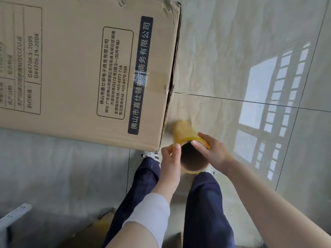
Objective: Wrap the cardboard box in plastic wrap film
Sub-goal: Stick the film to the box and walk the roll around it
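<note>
- The cardboard box [80, 68] lay on the tiled floor [241, 42], up and to the left of both hands; its printed face was turned up toward the camera and its near corner came down close beside the left hand [170, 160]
- The box's long axis appeared to run left to right across the view, with its left part out of frame and its right end, taped at the seam, facing the open floor
- The roll of plastic wrap film [184, 135] was held between the hands, just right of that near corner and above the person's shoes
- The roll's long axis ran away from the camera, up and slightly left: its open cardboard core faced the camera, and its far end, blurred, pointed toward the lower edge of the box's right end
- The left hand pinched the near rim on the left side; the right hand [215, 151] clasped the rim opposite, thumb at the core's edge and fingers on the yellow outside
- The left hand was the nearer to the box; the right stood on the open-floor side
- Whether any film already reached the box could not be told, as the far end was smeared
- Judged from this, the next move would turn on carrying the roll round the box's right end
</note>
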`<state>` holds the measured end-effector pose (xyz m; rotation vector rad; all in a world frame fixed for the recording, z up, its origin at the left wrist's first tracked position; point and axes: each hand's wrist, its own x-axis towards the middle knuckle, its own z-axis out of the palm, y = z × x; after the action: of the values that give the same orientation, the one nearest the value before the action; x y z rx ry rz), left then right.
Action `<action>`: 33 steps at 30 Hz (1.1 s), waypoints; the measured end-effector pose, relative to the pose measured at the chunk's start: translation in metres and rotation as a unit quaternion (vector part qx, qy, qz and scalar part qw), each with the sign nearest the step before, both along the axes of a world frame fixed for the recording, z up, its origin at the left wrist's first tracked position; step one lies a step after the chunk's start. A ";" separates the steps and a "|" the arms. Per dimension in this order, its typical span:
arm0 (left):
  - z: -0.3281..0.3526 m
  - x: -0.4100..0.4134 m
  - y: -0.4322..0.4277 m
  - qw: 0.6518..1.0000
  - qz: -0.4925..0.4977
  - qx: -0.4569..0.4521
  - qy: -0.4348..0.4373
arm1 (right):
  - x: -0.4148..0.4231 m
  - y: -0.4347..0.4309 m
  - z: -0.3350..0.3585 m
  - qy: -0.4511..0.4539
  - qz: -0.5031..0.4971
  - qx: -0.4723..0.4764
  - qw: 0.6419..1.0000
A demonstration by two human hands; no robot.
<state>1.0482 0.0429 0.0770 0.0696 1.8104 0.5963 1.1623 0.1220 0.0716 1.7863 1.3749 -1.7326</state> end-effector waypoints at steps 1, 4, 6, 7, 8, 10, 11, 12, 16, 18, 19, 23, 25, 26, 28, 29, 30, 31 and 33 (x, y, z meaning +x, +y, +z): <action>0.000 -0.006 0.001 0.999 -0.038 0.004 -0.004 | -0.001 -0.003 0.001 0.002 -0.020 -0.002 1.000; 0.003 -0.021 0.001 0.993 -0.113 0.011 -0.018 | -0.003 -0.012 0.004 0.003 -0.039 0.002 0.999; 0.004 -0.023 0.000 0.991 -0.128 0.010 -0.029 | -0.004 -0.013 0.004 0.003 -0.043 0.009 0.999; 0.005 -0.021 -0.001 0.991 -0.127 0.019 -0.037 | -0.004 -0.013 0.004 0.004 -0.044 0.009 0.999; 0.006 -0.019 -0.001 0.991 -0.124 0.027 -0.044 | -0.003 -0.013 0.003 0.005 -0.044 0.008 0.999; 0.009 -0.013 0.000 0.991 -0.120 0.037 -0.046 | -0.002 -0.013 0.004 0.004 -0.044 0.010 0.999; 0.009 -0.011 0.000 0.992 -0.116 0.039 -0.040 | -0.002 -0.012 0.004 0.005 -0.043 0.012 0.999; 0.008 -0.010 0.001 0.992 -0.110 0.041 -0.035 | -0.002 -0.011 0.003 0.005 -0.043 0.012 0.999; 0.008 -0.012 0.009 0.996 -0.064 0.009 -0.068 | -0.004 -0.003 0.003 0.049 -0.130 -0.020 0.990; 0.006 -0.018 0.022 0.993 -0.105 0.009 -0.057 | -0.004 -0.006 0.003 0.084 -0.202 -0.034 0.975; 0.003 -0.022 0.029 0.989 -0.140 0.009 -0.039 | -0.004 -0.010 0.001 0.093 -0.239 -0.038 0.966; -0.006 -0.030 0.040 0.977 -0.205 0.054 0.010 | -0.014 -0.034 0.001 0.091 -0.343 -0.011 0.935; -0.004 -0.027 0.027 0.981 -0.187 0.056 0.004 | -0.017 -0.038 0.002 0.074 -0.328 0.007 0.942; -0.002 -0.026 0.016 0.985 -0.161 0.062 0.001 | -0.018 -0.037 0.003 0.062 -0.298 0.012 0.953; 0.003 -0.024 -0.006 0.993 -0.084 0.080 -0.002 | -0.019 -0.032 0.006 0.050 -0.193 0.011 0.980; 0.005 -0.023 -0.019 0.997 -0.025 0.072 -0.015 | -0.020 -0.028 0.007 0.051 -0.132 -0.001 0.990; 0.010 -0.020 -0.028 0.998 0.031 0.048 -0.040 | -0.024 -0.024 0.009 0.051 -0.074 -0.019 0.996; 0.013 -0.018 -0.036 0.994 0.082 0.019 -0.065 | -0.029 -0.020 0.011 0.051 -0.020 -0.038 0.998; 0.016 -0.017 -0.046 0.987 0.122 -0.028 -0.096 | -0.041 -0.016 0.014 0.048 0.079 -0.054 0.994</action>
<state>1.0313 -0.0029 0.0931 -0.2433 1.6567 0.6994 1.1211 0.1061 0.0856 1.5124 1.3915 -1.7924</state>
